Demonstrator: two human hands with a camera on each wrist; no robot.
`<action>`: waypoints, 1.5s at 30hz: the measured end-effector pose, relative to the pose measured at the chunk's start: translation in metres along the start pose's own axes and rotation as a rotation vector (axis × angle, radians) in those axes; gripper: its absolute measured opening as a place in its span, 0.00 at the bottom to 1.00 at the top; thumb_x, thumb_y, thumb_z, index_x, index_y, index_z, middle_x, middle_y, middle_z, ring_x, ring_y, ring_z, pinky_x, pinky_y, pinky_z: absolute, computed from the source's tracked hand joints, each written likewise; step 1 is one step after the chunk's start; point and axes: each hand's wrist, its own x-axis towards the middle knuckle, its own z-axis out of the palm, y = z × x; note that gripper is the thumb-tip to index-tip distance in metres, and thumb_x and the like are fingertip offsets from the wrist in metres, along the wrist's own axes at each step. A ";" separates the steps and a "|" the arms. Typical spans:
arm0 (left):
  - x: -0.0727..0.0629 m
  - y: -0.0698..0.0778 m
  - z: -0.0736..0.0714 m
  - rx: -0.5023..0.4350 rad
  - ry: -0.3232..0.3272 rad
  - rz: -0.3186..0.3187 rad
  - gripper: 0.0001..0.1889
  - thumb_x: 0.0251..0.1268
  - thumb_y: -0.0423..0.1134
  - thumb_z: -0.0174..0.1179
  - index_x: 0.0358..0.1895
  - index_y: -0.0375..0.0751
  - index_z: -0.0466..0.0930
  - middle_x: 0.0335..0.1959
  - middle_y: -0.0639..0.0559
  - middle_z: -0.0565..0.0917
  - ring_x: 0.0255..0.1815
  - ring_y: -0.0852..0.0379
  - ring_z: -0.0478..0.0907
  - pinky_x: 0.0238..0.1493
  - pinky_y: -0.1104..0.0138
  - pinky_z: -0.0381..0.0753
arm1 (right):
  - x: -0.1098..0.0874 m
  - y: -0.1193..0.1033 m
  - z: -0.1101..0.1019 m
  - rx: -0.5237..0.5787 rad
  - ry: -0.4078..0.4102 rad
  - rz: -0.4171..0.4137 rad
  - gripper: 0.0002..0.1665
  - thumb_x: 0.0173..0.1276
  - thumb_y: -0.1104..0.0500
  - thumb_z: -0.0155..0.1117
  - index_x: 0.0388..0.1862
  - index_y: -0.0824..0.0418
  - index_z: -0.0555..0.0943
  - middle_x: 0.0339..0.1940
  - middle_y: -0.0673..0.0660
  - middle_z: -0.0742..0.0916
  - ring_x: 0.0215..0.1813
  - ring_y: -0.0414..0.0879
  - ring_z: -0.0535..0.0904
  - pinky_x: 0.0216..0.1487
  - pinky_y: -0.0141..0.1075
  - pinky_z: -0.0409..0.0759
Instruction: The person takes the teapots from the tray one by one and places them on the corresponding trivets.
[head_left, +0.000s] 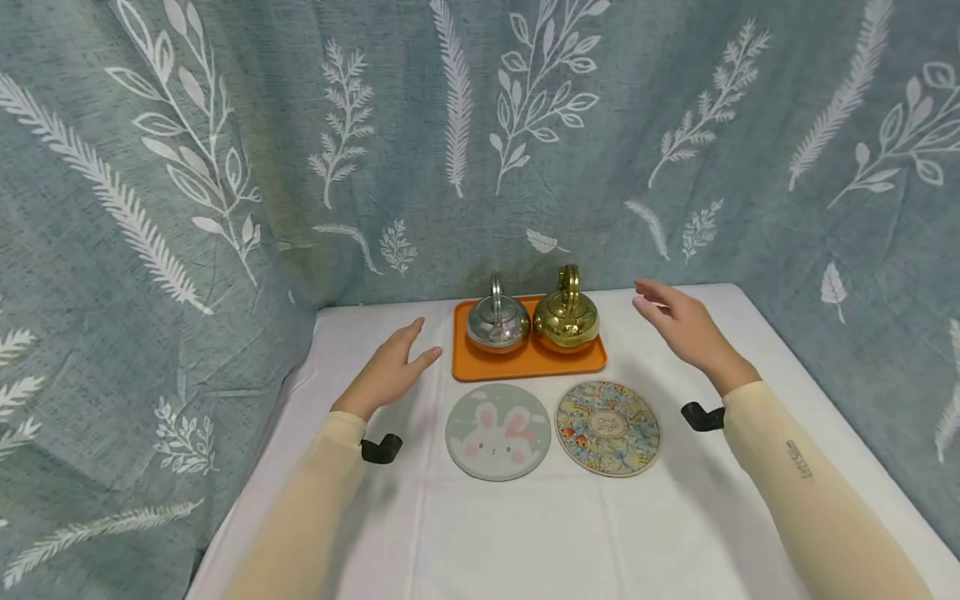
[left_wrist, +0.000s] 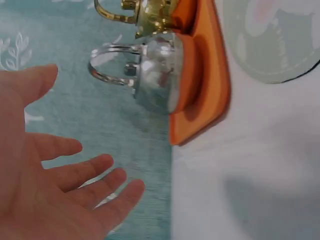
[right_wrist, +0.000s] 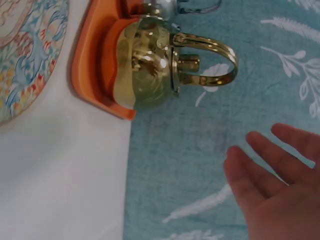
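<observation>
A silver teapot (head_left: 498, 326) and a gold teapot (head_left: 566, 323) stand side by side on an orange tray (head_left: 487, 367) at the back of the table, their loop handles upright. My left hand (head_left: 388, 371) hovers to the left of the tray, fingers spread and holding nothing. To the right of the gold teapot, my right hand (head_left: 688, 332) is raised, also with nothing in it. The left wrist view has the silver teapot (left_wrist: 159, 72) beyond the left fingers; in the right wrist view the gold teapot (right_wrist: 150, 62) lies beyond the right fingertips.
In front of the tray lie two round mats, a grey-green one with a bunny (head_left: 498, 433) and a colourful floral one (head_left: 607, 429). A white cloth (head_left: 517, 542) covers the table. Patterned blue-green curtains (head_left: 420, 150) hang behind and at both sides.
</observation>
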 end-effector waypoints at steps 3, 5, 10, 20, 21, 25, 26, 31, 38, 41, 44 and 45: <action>0.007 -0.010 0.009 -0.088 0.026 -0.007 0.42 0.88 0.56 0.53 0.89 0.34 0.49 0.83 0.29 0.63 0.80 0.30 0.64 0.79 0.38 0.67 | 0.008 0.004 0.001 0.071 0.011 0.026 0.41 0.90 0.37 0.49 0.86 0.63 0.65 0.80 0.68 0.75 0.78 0.67 0.70 0.77 0.66 0.69; 0.012 -0.017 0.015 -0.130 0.035 -0.016 0.40 0.89 0.54 0.53 0.88 0.33 0.51 0.81 0.29 0.65 0.79 0.30 0.66 0.79 0.39 0.68 | 0.013 0.007 0.003 0.110 0.010 0.041 0.41 0.89 0.37 0.49 0.86 0.63 0.66 0.79 0.68 0.76 0.77 0.66 0.72 0.76 0.64 0.71; 0.025 -0.028 0.027 -0.262 0.007 -0.037 0.38 0.89 0.52 0.53 0.88 0.32 0.53 0.80 0.30 0.68 0.79 0.32 0.67 0.79 0.40 0.69 | 0.028 0.013 0.010 0.269 0.013 0.067 0.37 0.90 0.43 0.52 0.84 0.67 0.68 0.75 0.69 0.79 0.72 0.63 0.77 0.76 0.55 0.76; 0.053 -0.042 0.052 -0.522 -0.085 -0.087 0.35 0.88 0.37 0.54 0.86 0.25 0.51 0.82 0.26 0.63 0.78 0.31 0.68 0.74 0.47 0.78 | 0.064 0.013 0.033 0.548 -0.042 0.151 0.39 0.90 0.47 0.53 0.83 0.74 0.64 0.71 0.74 0.78 0.72 0.66 0.77 0.75 0.48 0.78; 0.054 -0.044 0.054 -0.522 -0.090 -0.091 0.35 0.88 0.37 0.54 0.86 0.25 0.52 0.82 0.26 0.62 0.79 0.31 0.68 0.74 0.48 0.77 | 0.067 0.013 0.035 0.564 -0.046 0.160 0.39 0.90 0.47 0.53 0.83 0.75 0.64 0.71 0.75 0.78 0.72 0.66 0.77 0.75 0.48 0.78; 0.057 -0.051 0.063 -0.487 -0.097 -0.086 0.34 0.86 0.35 0.57 0.85 0.25 0.55 0.82 0.28 0.63 0.80 0.32 0.66 0.78 0.46 0.73 | 0.077 0.012 0.043 0.629 -0.057 0.196 0.37 0.90 0.49 0.54 0.81 0.76 0.65 0.71 0.77 0.78 0.72 0.67 0.77 0.76 0.49 0.77; 0.058 -0.051 0.064 -0.471 -0.097 -0.085 0.34 0.85 0.36 0.58 0.85 0.25 0.56 0.82 0.28 0.64 0.80 0.33 0.66 0.78 0.45 0.71 | 0.079 0.012 0.044 0.647 -0.061 0.206 0.37 0.90 0.49 0.54 0.81 0.76 0.65 0.72 0.77 0.77 0.72 0.67 0.77 0.76 0.49 0.77; 0.064 -0.053 0.070 -0.400 -0.070 -0.057 0.34 0.80 0.32 0.62 0.82 0.25 0.62 0.76 0.28 0.73 0.76 0.33 0.71 0.78 0.45 0.72 | 0.091 0.008 0.049 0.735 -0.074 0.245 0.37 0.91 0.51 0.53 0.83 0.77 0.62 0.73 0.76 0.76 0.74 0.66 0.76 0.76 0.48 0.76; 0.062 -0.057 0.078 -0.421 -0.036 -0.003 0.35 0.75 0.25 0.63 0.81 0.21 0.62 0.74 0.24 0.74 0.71 0.32 0.77 0.74 0.49 0.78 | 0.102 -0.001 0.059 0.823 -0.063 0.300 0.33 0.91 0.56 0.52 0.81 0.79 0.64 0.72 0.75 0.76 0.66 0.57 0.80 0.77 0.47 0.76; 0.061 -0.058 0.080 -0.456 -0.043 -0.002 0.36 0.75 0.22 0.63 0.82 0.22 0.60 0.76 0.24 0.71 0.71 0.33 0.77 0.73 0.53 0.79 | 0.105 -0.003 0.062 0.828 -0.062 0.315 0.31 0.90 0.57 0.53 0.79 0.79 0.67 0.70 0.74 0.77 0.61 0.52 0.82 0.75 0.47 0.77; 0.061 -0.058 0.082 -0.468 -0.044 -0.009 0.37 0.74 0.21 0.62 0.83 0.24 0.60 0.77 0.25 0.70 0.71 0.33 0.77 0.72 0.54 0.80 | 0.107 -0.004 0.064 0.837 -0.060 0.320 0.30 0.89 0.59 0.55 0.79 0.78 0.69 0.66 0.71 0.82 0.57 0.49 0.85 0.72 0.46 0.80; 0.061 -0.058 0.082 -0.467 -0.042 -0.013 0.37 0.74 0.21 0.62 0.83 0.24 0.60 0.78 0.25 0.69 0.71 0.34 0.77 0.72 0.54 0.80 | 0.108 -0.005 0.065 0.842 -0.056 0.321 0.29 0.89 0.60 0.56 0.78 0.78 0.69 0.64 0.70 0.84 0.56 0.49 0.86 0.71 0.46 0.82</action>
